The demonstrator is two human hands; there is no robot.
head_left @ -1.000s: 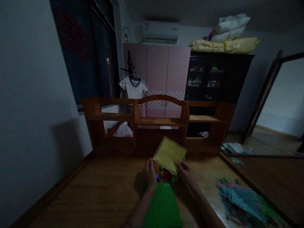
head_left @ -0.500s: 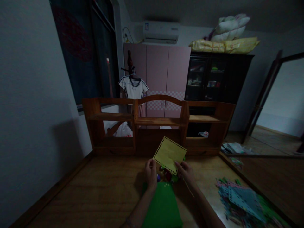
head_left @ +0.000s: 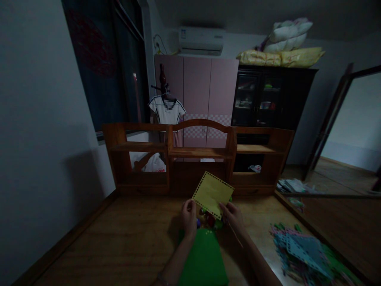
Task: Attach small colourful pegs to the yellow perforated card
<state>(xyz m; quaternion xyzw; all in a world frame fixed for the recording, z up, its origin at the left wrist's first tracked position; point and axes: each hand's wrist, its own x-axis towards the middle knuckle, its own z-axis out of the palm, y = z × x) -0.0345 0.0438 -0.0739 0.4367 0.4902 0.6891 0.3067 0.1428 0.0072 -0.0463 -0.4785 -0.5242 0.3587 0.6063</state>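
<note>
A yellow square sheet [head_left: 212, 193] with punched holes along its edges is held up, tilted, above the wooden desk [head_left: 125, 238]. My left hand [head_left: 189, 217] pinches its lower left corner. My right hand [head_left: 233, 216] grips its lower right edge, and a thin stick [head_left: 235, 235] runs down along that wrist. Under the sheet sits a cluster of small coloured pieces [head_left: 208, 220] at the far end of a green sheet [head_left: 204, 258], which lies flat between my forearms.
A wooden shelf unit [head_left: 199, 153] stands along the desk's back edge. A heap of blue, pink and green punched sheets [head_left: 300, 250] lies at the right. Behind are a pink wardrobe [head_left: 205, 91], a dark cabinet [head_left: 268, 99] and a hanging shirt [head_left: 167, 111].
</note>
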